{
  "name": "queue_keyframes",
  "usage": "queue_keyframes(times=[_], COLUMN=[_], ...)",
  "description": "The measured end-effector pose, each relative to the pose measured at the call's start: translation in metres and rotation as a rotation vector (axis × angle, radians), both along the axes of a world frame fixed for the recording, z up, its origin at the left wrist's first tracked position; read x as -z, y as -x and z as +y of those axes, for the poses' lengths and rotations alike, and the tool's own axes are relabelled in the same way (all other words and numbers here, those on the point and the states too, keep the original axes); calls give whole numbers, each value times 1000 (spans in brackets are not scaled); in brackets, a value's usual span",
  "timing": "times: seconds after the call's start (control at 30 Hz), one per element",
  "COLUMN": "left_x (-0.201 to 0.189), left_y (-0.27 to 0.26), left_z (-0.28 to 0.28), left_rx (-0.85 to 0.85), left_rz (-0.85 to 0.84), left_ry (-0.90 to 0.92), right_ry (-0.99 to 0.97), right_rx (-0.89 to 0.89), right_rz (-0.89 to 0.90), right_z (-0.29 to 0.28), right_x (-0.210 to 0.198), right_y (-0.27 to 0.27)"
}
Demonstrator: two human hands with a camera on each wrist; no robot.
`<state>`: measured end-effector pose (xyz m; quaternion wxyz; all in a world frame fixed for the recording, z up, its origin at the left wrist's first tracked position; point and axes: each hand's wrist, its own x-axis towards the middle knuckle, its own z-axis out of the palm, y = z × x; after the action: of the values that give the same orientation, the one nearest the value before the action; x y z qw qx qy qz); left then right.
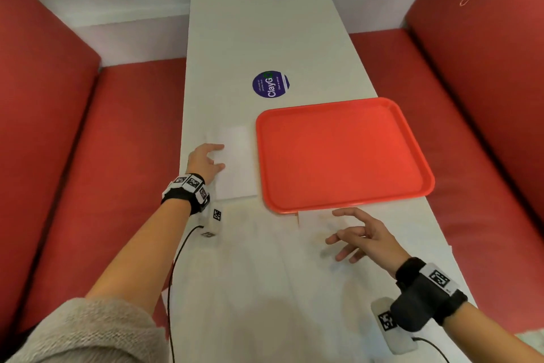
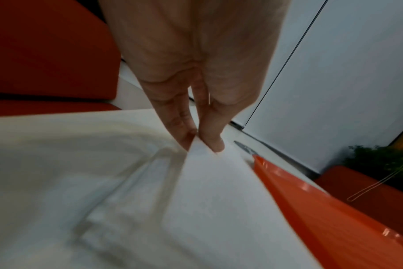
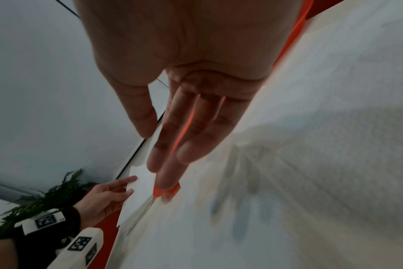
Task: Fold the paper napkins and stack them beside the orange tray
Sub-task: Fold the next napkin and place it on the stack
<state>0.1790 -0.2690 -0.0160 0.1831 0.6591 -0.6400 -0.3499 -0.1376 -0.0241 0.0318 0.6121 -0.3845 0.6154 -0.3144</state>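
Note:
An orange tray (image 1: pixel 341 153) lies on the right half of the white table (image 1: pixel 259 39). Against its left rim lies a folded white napkin (image 1: pixel 238 162). My left hand (image 1: pixel 221 156) is at that napkin's left edge. In the left wrist view my left hand (image 2: pixel 197 142) pinches a raised corner of the napkin (image 2: pixel 219 191) between thumb and finger, beside the tray (image 2: pixel 311 209). My right hand (image 1: pixel 338 233) hovers with fingers spread and nothing in it, just in front of the tray's near rim. A pale napkin sheet (image 1: pixel 312 220) lies flat below it.
Red padded benches (image 1: pixel 471 98) run along both sides of the narrow table. A round purple sticker (image 1: pixel 270 84) sits on the table beyond the tray. A white wall closes the far end. A green plant (image 3: pixel 58 193) shows in the right wrist view.

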Motion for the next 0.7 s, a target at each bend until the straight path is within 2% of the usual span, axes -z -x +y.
queue_keyframes(times=[0.2, 0.33, 0.43, 0.57, 0.63, 0.7], left_x=[12, 3, -3, 0, 0, 4], left_y=[4, 23, 53, 97, 117, 135], left_z=[3, 37, 92, 175, 208, 230], left_rx=[19, 61, 186, 478, 561, 596], left_rz=[-75, -293, -176, -37, -90, -213], left_ry=[78, 196, 292, 184, 113, 64], right_ry=[10, 47, 64, 38, 20, -8], right_rx=[54, 157, 254, 235, 178, 111], right_rz=[-3, 74, 222, 376, 435, 502], right_z=[3, 10, 19, 37, 49, 62], right_x=[-1, 6, 18, 29, 35, 41], right_y=[4, 18, 36, 54, 58, 59])
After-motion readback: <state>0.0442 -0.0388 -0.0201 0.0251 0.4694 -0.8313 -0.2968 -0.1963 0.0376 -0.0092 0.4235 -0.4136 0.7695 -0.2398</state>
